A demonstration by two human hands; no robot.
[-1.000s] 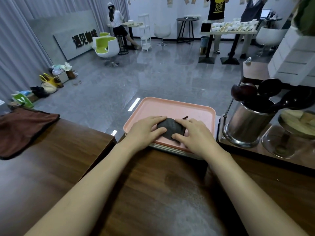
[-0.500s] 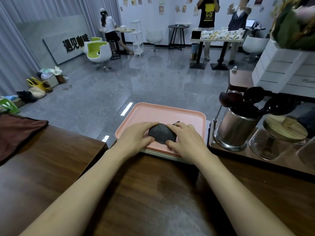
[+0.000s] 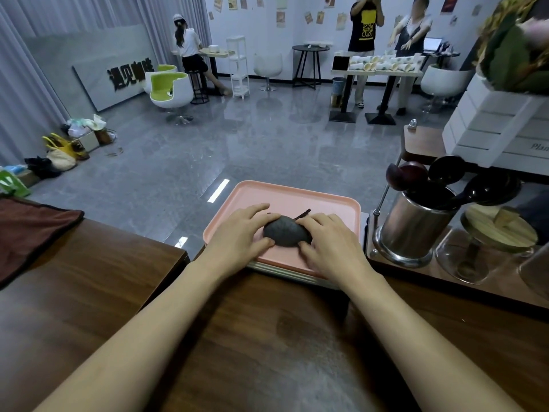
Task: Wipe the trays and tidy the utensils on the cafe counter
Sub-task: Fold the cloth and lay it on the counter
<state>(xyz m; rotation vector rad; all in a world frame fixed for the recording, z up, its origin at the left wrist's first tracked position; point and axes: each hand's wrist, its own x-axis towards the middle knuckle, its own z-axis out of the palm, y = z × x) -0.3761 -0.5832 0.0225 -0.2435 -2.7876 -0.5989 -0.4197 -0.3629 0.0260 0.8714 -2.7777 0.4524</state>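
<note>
Gripping the dark cloth (image 3: 286, 234) from both sides, left hand (image 3: 243, 233) and right hand (image 3: 329, 245) curled on it, wadded between them on the pink tray (image 3: 297, 197). Might shove the tray stack off the desk (image 3: 267, 337) edge just past the fingertips if pushing hard. Tight beside the right hand: steel utensil pot (image 3: 413, 227), probably easy to bump. More room left of the left hand.

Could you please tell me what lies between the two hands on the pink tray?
A bunched dark grey cloth, which the left hand and right hand grip from either side; the head view shows it.
</note>
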